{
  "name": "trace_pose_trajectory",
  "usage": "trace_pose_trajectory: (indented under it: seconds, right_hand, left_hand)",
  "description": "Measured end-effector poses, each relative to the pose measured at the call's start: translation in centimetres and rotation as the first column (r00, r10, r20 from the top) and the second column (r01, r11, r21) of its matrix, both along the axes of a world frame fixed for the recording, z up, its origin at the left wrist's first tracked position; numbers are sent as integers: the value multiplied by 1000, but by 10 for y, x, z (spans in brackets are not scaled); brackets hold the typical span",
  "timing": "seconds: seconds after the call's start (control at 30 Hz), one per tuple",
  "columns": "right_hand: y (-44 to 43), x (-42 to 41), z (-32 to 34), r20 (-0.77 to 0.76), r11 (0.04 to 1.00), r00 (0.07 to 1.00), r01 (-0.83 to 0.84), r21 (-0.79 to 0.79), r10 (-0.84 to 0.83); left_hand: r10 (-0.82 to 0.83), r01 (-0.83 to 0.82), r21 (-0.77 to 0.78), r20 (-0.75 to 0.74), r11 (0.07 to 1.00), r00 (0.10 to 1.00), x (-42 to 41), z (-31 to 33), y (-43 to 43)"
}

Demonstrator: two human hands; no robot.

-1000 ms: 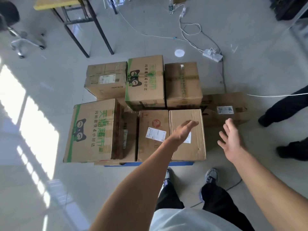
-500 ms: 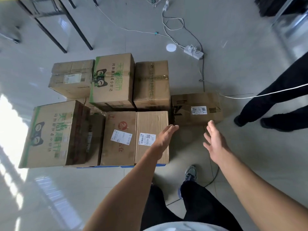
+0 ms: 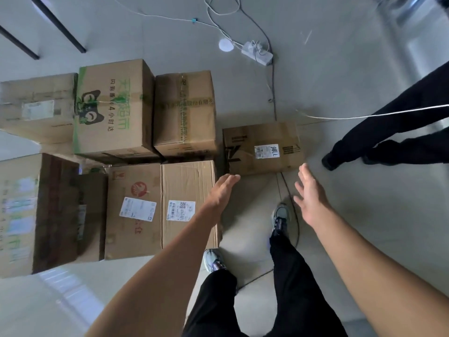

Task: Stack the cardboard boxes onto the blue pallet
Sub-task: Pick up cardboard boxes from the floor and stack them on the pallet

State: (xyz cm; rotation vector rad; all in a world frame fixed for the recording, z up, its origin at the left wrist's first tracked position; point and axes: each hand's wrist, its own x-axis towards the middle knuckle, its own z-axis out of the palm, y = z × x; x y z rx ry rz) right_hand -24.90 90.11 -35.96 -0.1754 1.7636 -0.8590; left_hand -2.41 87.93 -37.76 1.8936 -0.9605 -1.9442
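Floor (image 3: 364, 215): pale glossy tiles, with a sunlit patch lower left.
Stacked boxes (image 3: 136, 210): crowded together at left, several deep.
Lone box (image 3: 262, 148): flat on the floor just right of the stack, white label up.
Left hand (image 3: 222, 193): released, fingers straight, near the Lone box's near edge.
Right hand (image 3: 309, 195): released, fingers spread, empty.
Room: power strip (image 3: 257, 55) and cables (image 3: 272, 93) beyond; desk legs (image 3: 60, 25) far left; another person's legs (image 3: 401, 132) at right.

We see a green-printed cat-logo box (image 3: 114, 110) upright at the back, touching a tape-crossed box (image 3: 184, 113) on its right; in front, a red-stamped box (image 3: 133, 210) and a barcode-labelled box (image 3: 188, 190) sit side by side, tops level; a low box marked 98LL (image 3: 262, 148) lies flat on the floor (image 3: 364, 215), just right of them.
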Motion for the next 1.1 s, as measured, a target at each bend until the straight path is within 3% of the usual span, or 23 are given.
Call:
trace_pose_trajectory:
  seconds: [0.27, 0.53, 0.77, 1.1]
  right_hand:
    - [-77, -76, -110, 16, 993, 997, -75, 89, 74]
    - [-155, -151, -249, 45, 970, 982, -186, 154, 181]
    - [-203, -196, -368, -20, 959, 972, -227, 168, 233]
    - [-214, -223, -445, -152, 919, 914, -350, 181, 377]
  left_hand:
    - [109, -117, 73, 110, 990, 988, -59, -80, -67]
    - [181, -230, 177, 257, 957, 950, -103, -214, -133]
    - [273, -337, 156, 330, 928, 904, -114, -333, -168]
    - [415, -495, 125, 394, 860, 820, -113, -402, -194]
